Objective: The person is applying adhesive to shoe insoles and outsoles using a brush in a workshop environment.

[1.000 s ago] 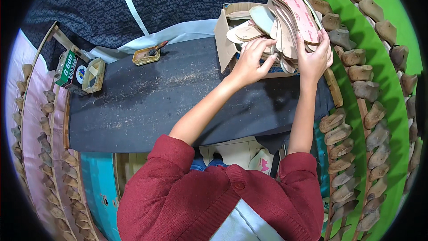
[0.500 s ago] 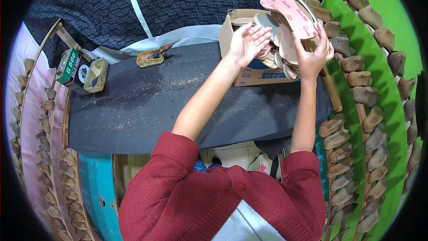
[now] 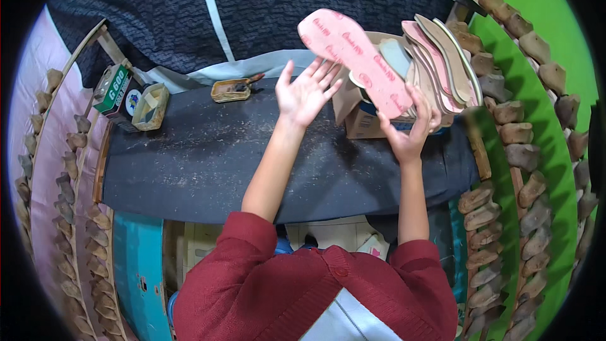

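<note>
red sleeves lowest in frame, our forearms reaching up over the dark worktop. our right hand is clamped on a fanned stack of shoe insoles, pink insole foremost, held above the cardboard box. our left hand is spread flat, gripping nothing, just beside the pink insole. farther: small tin, green box. shoe lasts rack on the right.

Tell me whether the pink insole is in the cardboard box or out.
Out: the pink insole is raised above the cardboard box, gripped by the right hand.
</note>
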The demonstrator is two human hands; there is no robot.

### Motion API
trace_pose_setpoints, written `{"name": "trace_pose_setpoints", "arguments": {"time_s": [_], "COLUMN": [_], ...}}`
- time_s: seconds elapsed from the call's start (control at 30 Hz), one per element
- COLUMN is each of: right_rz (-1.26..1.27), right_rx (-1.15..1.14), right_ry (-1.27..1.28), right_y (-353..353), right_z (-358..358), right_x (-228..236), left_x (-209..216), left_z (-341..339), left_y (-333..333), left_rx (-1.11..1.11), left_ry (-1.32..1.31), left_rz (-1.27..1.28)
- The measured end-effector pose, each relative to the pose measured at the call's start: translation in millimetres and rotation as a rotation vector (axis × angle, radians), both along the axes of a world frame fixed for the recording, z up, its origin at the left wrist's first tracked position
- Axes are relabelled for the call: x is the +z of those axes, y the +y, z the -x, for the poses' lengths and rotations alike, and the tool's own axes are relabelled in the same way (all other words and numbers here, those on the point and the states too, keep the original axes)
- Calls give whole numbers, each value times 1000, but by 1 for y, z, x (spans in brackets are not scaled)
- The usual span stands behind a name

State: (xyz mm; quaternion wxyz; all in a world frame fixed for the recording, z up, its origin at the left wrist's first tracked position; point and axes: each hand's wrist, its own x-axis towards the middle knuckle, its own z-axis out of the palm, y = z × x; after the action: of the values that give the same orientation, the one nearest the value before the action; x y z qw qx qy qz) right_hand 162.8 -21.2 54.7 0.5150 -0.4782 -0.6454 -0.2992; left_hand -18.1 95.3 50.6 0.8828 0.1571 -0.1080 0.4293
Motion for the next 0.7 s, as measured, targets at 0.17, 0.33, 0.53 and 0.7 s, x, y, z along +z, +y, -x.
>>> {"name": "trace_pose_setpoints", "arguments": {"time_s": [0.17, 0.33, 0.53, 0.7], "right_rz": [102, 360, 600, 788], "right_rx": [252, 460, 646, 646], "right_ry": [60, 104, -3, -150], "right_y": [6, 22, 52, 72], "right_z": [50, 109, 176, 209], "right_x": [-32, -74, -113, -127], "left_x": [-27, -77, -120, -135], "left_z": [88, 183, 291, 336], "left_y": [-29, -69, -108, -113], "left_rx": [251, 431, 532, 492], "left_ry": [173, 447, 579, 701], "left_rz": [-62, 35, 152, 291]}}
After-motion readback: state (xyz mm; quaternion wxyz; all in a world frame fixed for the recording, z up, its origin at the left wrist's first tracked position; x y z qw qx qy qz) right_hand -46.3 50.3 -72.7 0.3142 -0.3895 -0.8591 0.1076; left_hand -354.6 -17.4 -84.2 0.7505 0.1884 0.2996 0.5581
